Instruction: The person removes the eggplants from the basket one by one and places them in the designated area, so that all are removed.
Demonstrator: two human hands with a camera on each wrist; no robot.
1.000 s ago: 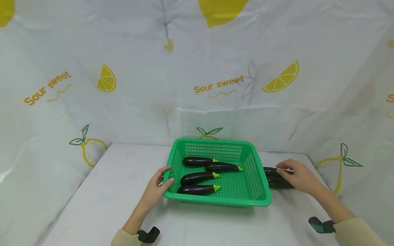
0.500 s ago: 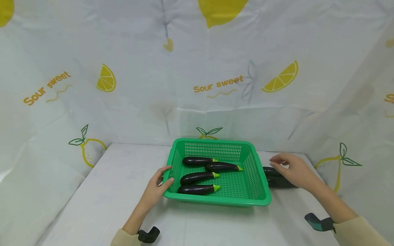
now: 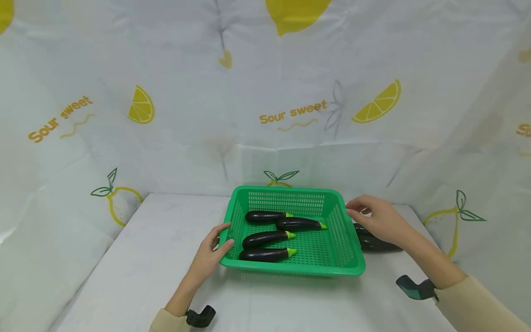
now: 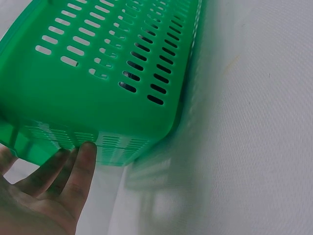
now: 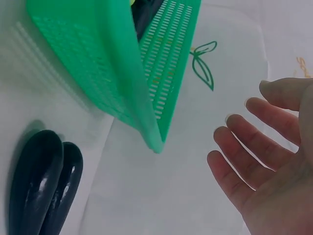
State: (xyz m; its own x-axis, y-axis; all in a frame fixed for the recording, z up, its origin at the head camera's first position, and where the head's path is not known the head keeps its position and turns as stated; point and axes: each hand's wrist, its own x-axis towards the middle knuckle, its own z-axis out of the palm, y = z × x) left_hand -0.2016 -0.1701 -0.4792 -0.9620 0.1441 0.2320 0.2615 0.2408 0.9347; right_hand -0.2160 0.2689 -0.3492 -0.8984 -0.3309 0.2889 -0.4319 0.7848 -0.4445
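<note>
A green slotted basket [image 3: 350,251] stands on the white table and holds several dark eggplants [image 3: 265,239] with green stems. My left hand [image 3: 210,251] rests against the basket's left wall, thumb on the rim; its fingers [image 4: 78,171] touch the wall from outside. My right hand [image 3: 373,219] hovers with fingers spread and empty beside the basket's far right corner [image 5: 154,142]. Just right of the basket, two more eggplants [image 3: 375,242] lie side by side on the table [image 5: 41,188], below and behind that hand.
A white cloth printed with lemons [image 3: 143,106] hangs as a backdrop on three sides and covers the table [image 3: 145,258]. Bare cloth lies left of the basket and along the front edge.
My right hand has lifted off the two eggplants outside the basket and moved left and up toward the basket's far right corner. The left hand and basket stayed put.
</note>
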